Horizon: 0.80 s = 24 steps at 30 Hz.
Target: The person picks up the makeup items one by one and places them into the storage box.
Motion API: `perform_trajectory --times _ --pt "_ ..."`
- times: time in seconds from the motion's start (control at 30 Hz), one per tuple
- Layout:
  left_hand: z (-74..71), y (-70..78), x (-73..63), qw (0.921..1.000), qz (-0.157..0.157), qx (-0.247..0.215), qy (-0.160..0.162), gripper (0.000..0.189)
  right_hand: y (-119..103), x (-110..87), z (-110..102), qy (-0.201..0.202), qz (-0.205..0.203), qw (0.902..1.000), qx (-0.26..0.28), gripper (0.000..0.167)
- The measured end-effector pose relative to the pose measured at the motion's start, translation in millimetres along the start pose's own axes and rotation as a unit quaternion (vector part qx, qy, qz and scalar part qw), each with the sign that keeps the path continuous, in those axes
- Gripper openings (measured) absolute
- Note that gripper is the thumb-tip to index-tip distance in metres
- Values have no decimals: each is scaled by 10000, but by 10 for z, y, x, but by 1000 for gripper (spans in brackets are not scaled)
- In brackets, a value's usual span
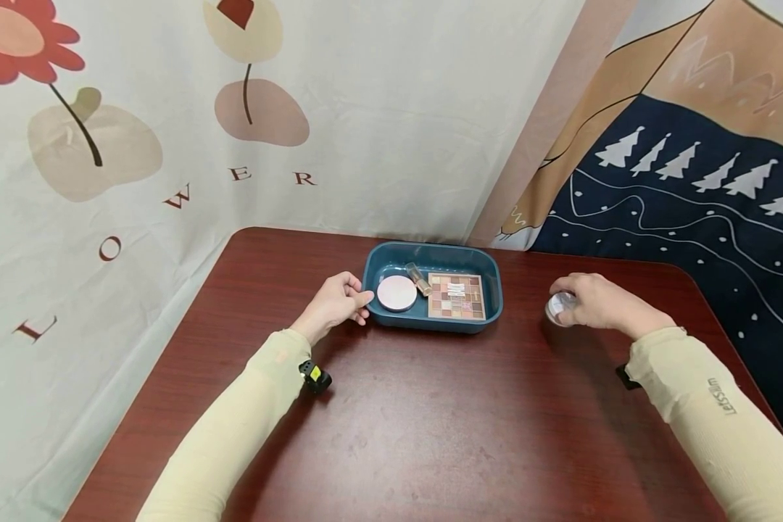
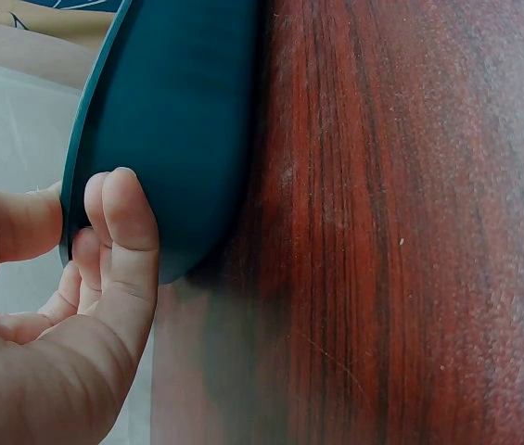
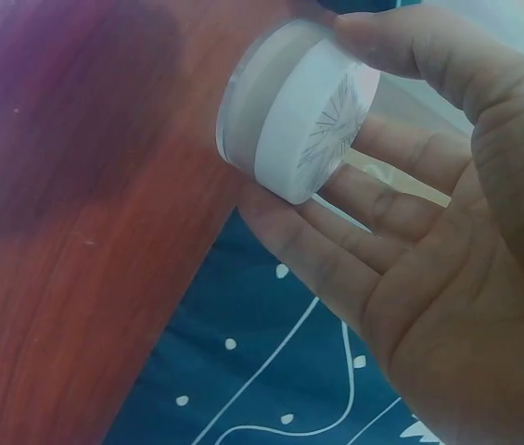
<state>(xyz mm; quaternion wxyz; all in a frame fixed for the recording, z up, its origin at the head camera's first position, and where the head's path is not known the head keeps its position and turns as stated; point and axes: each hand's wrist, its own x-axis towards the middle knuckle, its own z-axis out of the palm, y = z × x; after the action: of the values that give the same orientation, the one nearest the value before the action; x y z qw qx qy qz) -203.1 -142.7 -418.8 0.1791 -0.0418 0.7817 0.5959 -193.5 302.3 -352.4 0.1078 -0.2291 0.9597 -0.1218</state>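
Observation:
A blue-green plastic basin (image 1: 431, 325) stands at the back of the table. My left hand (image 1: 336, 299) pinches its left rim, thumb on the edge and fingers against the outer wall (image 2: 187, 120). Inside lie a round pale pink compact (image 1: 396, 293), a small clear tube with a gold part (image 1: 419, 280) and a flat eyeshadow palette (image 1: 457, 296). Off to the right of the basin, my right hand (image 1: 594, 300) grips a round jar with a white lid (image 3: 291, 113) between thumb and fingers. In the head view the jar is partly covered by the fingers.
The dark red wooden table (image 1: 431, 428) runs up to a pale printed curtain (image 1: 378, 116) behind the basin. A navy and tan printed cloth (image 1: 678, 196) hangs along the right side. Black wrist cameras sit under both forearms.

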Motion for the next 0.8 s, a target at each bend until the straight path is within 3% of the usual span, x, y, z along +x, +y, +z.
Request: perform_trajectory --times 0.8 --pt "9 6 8 9999 -2 132 5 21 -359 140 -190 344 -32 9994 -14 48"
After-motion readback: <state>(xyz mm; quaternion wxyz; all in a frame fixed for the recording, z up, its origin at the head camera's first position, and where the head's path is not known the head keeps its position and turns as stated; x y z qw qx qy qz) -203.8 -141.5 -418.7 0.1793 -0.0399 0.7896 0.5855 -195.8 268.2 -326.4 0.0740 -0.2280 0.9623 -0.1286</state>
